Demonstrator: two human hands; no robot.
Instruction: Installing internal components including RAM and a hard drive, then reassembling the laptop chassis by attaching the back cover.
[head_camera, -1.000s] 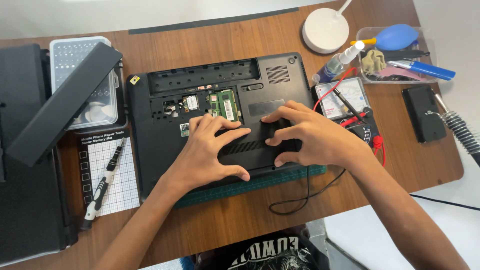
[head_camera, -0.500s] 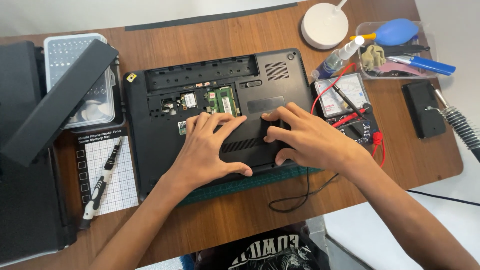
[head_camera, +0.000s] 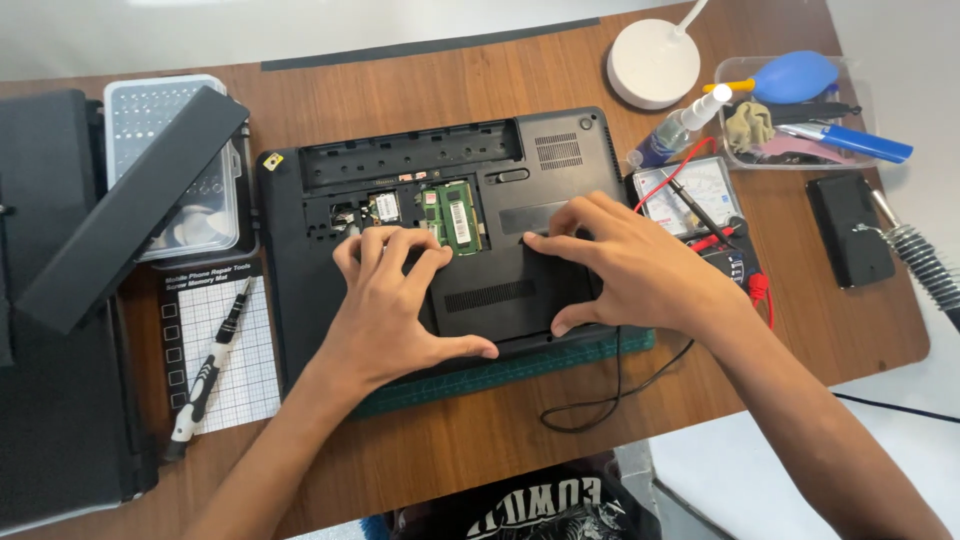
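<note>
A black laptop (head_camera: 560, 150) lies upside down on the wooden table, its base open at the top with a green memory module (head_camera: 458, 215) exposed. A black cover panel (head_camera: 510, 290) with a vent slot lies over the lower part of the base. My left hand (head_camera: 390, 300) grips the panel's left side, fingers at its top edge and thumb along its bottom edge. My right hand (head_camera: 630, 265) grips the right side the same way.
A screwdriver (head_camera: 205, 375) lies on a white grid mat (head_camera: 250, 350) at the left, below a clear bit case (head_camera: 160, 120) with a long black bar (head_camera: 130, 205) across it. A green mat (head_camera: 520, 365) sits under the laptop. A multimeter (head_camera: 700, 190), a tool tray (head_camera: 790, 80) and a white disc (head_camera: 655, 62) stand at the right.
My two hands have moved apart along the cover panel, so more of its vent slot shows between them. The laptop has stayed in place.
</note>
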